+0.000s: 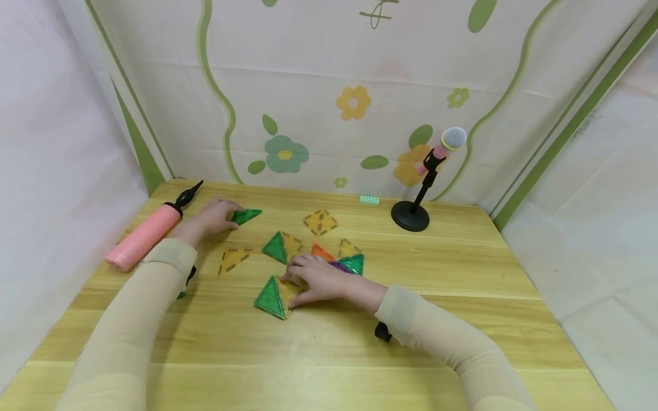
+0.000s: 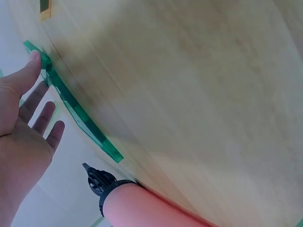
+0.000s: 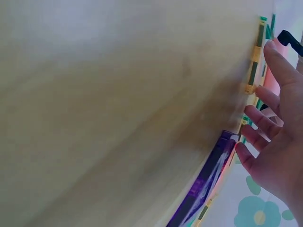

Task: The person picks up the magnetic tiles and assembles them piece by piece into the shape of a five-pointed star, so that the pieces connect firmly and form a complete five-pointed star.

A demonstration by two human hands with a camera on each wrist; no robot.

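Observation:
At the far left of the table, my left hand (image 1: 213,217) pinches a green triangular magnetic tile (image 1: 248,216) near one end. In the left wrist view its thumb lies on the tile's edge, while the other fingers stand spread. My right hand (image 1: 319,278) holds a yellow triangular tile (image 1: 288,292) between thumb and index finger, partly covering it. Against that tile lies a green triangular tile (image 1: 270,298), edge to edge. Another green tile (image 1: 275,247) and yellow tile (image 1: 292,245) lie joined just behind. A purple tile (image 3: 201,184) is close to my right fingers.
A single yellow triangle (image 1: 234,260) and a yellow square arrangement (image 1: 321,222) lie apart. Orange (image 1: 321,252), green (image 1: 352,264) and yellow tiles cluster behind my right hand. A pink pump (image 1: 146,237) lies left; a microphone on a stand (image 1: 411,216) is at back right.

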